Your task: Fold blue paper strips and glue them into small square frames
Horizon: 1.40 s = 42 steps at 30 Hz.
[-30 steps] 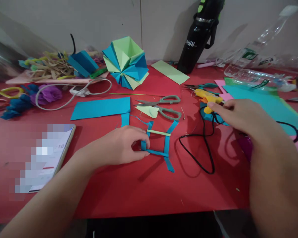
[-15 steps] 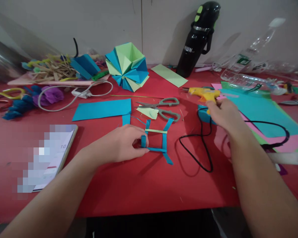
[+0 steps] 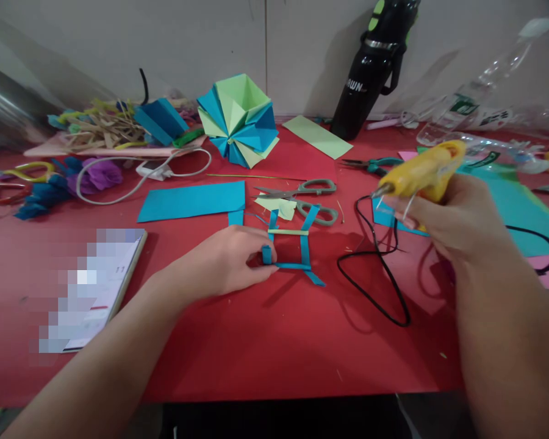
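Observation:
My left hand (image 3: 231,259) pinches the left side of a small frame of folded paper strips (image 3: 305,250), mostly blue with one pale green crossbar. The frame stays close to the red tabletop (image 3: 274,353). Raised at the right, my right hand (image 3: 466,216) is wrapped round a yellow hot glue gun (image 3: 423,171), its metal nozzle tilted down to the left. A black cord (image 3: 384,274) lies looped on the table below the gun. Grey-handled scissors (image 3: 318,188) rest just behind the frame, over a pale green paper scrap (image 3: 279,208).
A blue paper sheet (image 3: 192,201) and a phone (image 3: 105,286) lie at left. Behind stand a blue-green folded paper ornament (image 3: 240,122) and a black bottle (image 3: 370,73). Pliers (image 3: 375,164), clear plastic bottles (image 3: 462,103) and coloured sheets (image 3: 521,225) are at right.
My right hand has lifted the glue gun off the table and brought it nearer, its nozzle now pointing down-left. My left hand keeps its pinch on the paper frame.

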Tool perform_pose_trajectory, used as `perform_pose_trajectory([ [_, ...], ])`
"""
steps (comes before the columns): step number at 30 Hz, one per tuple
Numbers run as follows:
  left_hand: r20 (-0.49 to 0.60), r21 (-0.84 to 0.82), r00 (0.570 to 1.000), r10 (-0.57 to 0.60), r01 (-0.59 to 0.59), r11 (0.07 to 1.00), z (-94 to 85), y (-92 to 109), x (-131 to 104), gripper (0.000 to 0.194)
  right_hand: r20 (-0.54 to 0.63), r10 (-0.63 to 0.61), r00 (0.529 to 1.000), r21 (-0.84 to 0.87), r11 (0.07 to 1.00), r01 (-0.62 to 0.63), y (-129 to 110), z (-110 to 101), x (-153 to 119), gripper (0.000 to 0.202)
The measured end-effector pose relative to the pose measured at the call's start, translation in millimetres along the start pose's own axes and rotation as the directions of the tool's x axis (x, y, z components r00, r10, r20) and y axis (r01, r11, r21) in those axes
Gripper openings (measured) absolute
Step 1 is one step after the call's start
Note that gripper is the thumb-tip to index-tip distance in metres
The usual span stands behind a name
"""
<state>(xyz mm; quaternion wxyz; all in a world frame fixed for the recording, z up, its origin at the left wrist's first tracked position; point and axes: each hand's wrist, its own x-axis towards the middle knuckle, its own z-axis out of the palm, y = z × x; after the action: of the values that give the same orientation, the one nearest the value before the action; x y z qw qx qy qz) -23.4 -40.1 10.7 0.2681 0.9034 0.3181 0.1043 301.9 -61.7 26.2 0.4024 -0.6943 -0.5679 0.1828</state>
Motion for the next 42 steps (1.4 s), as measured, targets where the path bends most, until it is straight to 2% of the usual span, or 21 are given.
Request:
perform_pose_trajectory([
  [2,0.005,-0.003,1.000,0.009,-0.009,1.000,-0.1,0,0,0.007,0.101,0.048,0.994,-0.109,0.993,-0.037,-3,-6,-7,0.029],
  [4,0.002,-0.004,1.000,0.024,-0.024,1.000,0.0,1,0,0.008,0.193,0.059,0.979,-0.247,0.969,-0.010,-5,-6,-12,0.033],
  [8,0.007,0.021,0.999,0.033,-0.033,0.999,1.1,0,0,0.008,0.304,0.090,0.948,-0.507,0.858,0.081,-9,9,-17,0.028],
  [11,0.026,0.037,0.999,0.024,-0.025,0.999,2.6,-2,-1,0.011,0.349,0.083,0.934,-0.580,0.801,0.146,-11,21,-18,0.027],
  [18,0.018,0.013,1.000,0.021,-0.022,1.000,2.0,-3,-2,0.011,0.437,0.016,0.899,-0.521,0.819,0.239,-6,26,-20,0.026],
  [24,0.021,0.013,1.000,0.021,-0.021,1.000,1.6,-1,-2,0.012,0.474,0.051,0.879,-0.532,0.812,0.240,-5,22,-20,0.031],
  [32,0.011,0.008,0.999,0.030,-0.030,1.000,1.7,-2,-1,0.007,0.501,0.097,0.860,-0.565,0.790,0.240,-6,20,-21,0.023],
  [42,0.023,-0.004,1.000,0.015,-0.015,1.000,1.9,-1,0,0.009,0.506,-0.004,0.863,-0.526,0.792,0.312,6,19,-20,0.022],
])
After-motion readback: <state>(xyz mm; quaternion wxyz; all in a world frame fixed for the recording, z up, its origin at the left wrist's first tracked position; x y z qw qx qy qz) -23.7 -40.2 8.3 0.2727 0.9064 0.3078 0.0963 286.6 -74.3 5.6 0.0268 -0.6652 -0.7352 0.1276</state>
